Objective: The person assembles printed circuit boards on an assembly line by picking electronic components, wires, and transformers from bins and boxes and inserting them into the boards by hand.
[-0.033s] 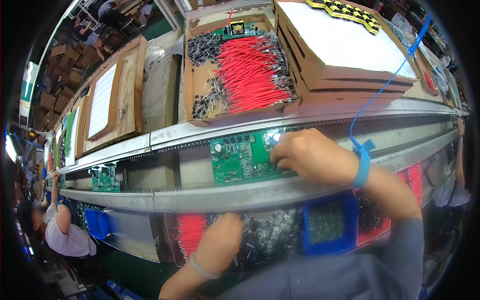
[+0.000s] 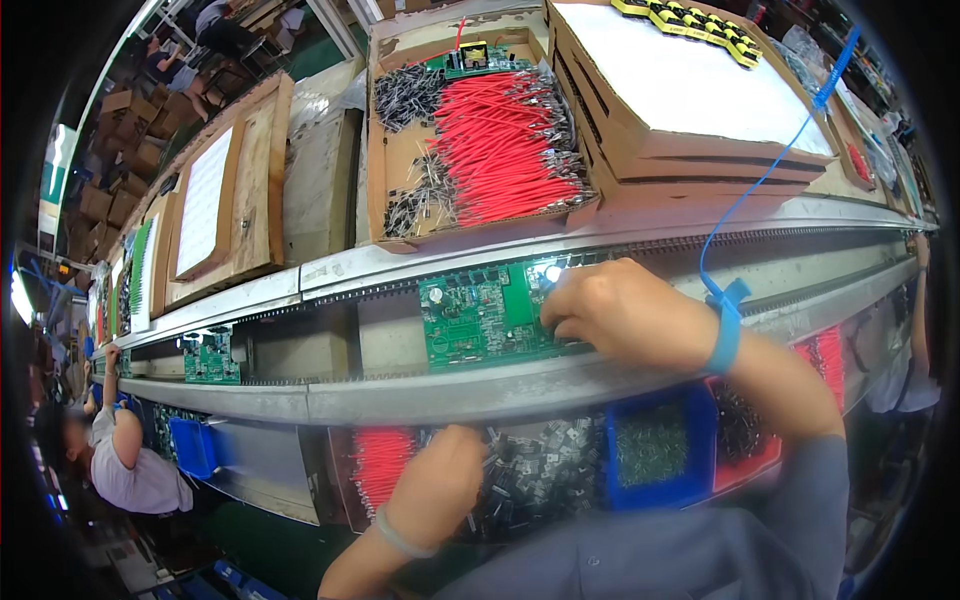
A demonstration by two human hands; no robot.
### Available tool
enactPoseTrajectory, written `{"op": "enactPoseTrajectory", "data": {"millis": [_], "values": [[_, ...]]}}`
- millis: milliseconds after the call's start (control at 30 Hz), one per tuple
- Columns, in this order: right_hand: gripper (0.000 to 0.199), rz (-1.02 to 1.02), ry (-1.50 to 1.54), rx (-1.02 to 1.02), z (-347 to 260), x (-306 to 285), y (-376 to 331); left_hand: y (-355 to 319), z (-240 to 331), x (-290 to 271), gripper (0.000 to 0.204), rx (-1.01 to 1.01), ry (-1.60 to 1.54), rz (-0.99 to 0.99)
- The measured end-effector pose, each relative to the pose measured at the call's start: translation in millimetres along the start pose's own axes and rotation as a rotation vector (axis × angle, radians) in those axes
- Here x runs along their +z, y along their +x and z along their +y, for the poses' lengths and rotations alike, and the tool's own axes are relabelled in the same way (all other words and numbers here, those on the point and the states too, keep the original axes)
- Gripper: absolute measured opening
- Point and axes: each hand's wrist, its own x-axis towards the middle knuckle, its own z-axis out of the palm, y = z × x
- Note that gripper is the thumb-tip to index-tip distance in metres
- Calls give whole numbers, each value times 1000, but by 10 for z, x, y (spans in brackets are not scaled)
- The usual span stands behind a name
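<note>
My two hands are well apart. My right hand [image 2: 625, 305], a blue strap [image 2: 725, 335] round its wrist, is over the right end of a green circuit board [image 2: 470, 315], fingers bent down at its surface; I cannot tell whether they pinch a part there. Most of the board shows to the left of those fingers, lying between the conveyor's metal rails. My left hand [image 2: 445, 480], with a pale band [image 2: 400, 538] at its wrist, is lower and nearer me, curled above the small parts; its fingertips are hidden, so I cannot tell what it grips. Just left of it lie red wires [image 2: 383, 460], and just right, a heap of metal pieces [image 2: 545, 465]. Farther right of that hand is a blue bin [image 2: 655, 497]. Beyond my right hand, to its left, a cardboard tray [image 2: 400, 160] holds more red leads [image 2: 500, 150].
</note>
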Motion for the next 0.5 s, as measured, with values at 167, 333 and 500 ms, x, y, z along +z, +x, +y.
{"op": "enactPoseTrajectory", "data": {"millis": [167, 333, 500], "values": [[16, 107, 24, 1, -8, 62, -31, 61, 69, -145, 32, -165, -298, 62], [14, 90, 38, 49, -24, 8, -35, 47, 12, -193, 43, -118, -374, -14], [14, 156, 32, -20, 16, 88, -20, 21, 25, -159, 32, -288, -748, -46]]}}
